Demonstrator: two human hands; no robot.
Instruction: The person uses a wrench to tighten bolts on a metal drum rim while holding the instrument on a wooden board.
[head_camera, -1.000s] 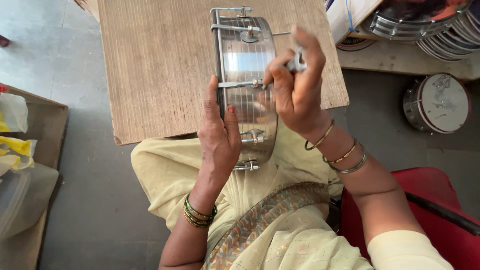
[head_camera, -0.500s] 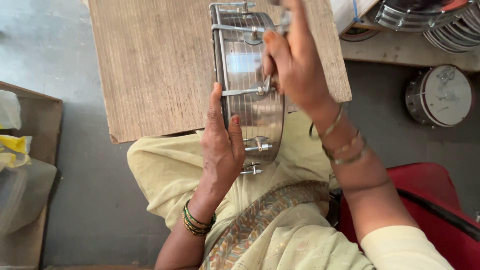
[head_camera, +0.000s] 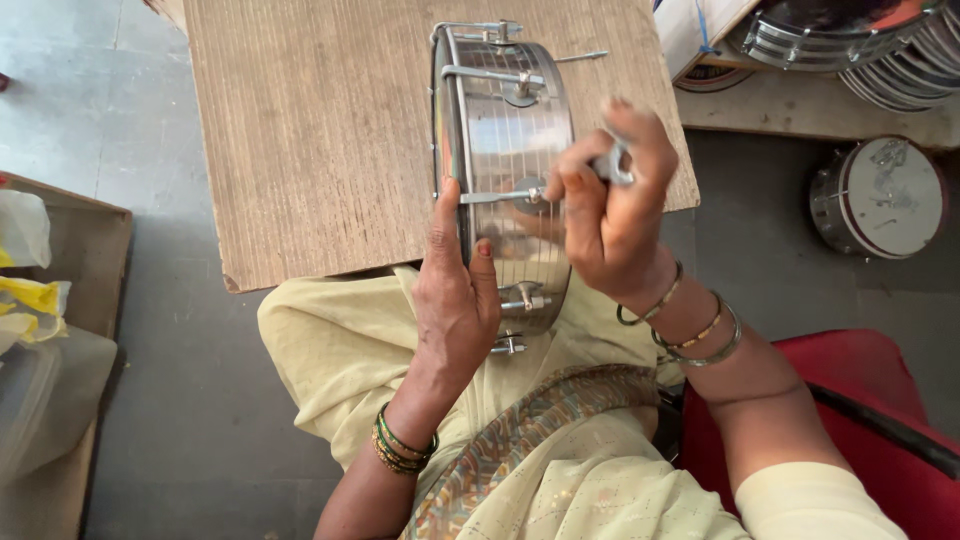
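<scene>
One steel drum shell (head_camera: 505, 170) stands on edge on the wooden board (head_camera: 320, 140). Your left hand (head_camera: 455, 300) clasps its near rim; your right hand (head_camera: 610, 215) pinches a small metal tool (head_camera: 612, 165), possibly a key, beside one tension rod (head_camera: 495, 196). One finished drum (head_camera: 880, 195) lies right of the board.

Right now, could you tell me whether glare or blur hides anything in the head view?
In the head view, daylight is soft and even; the metal drum shows bright streaks on its shell; the right hand and its small metal tool are slightly motion-blurred; the left hand and wooden board look sharp.
</scene>
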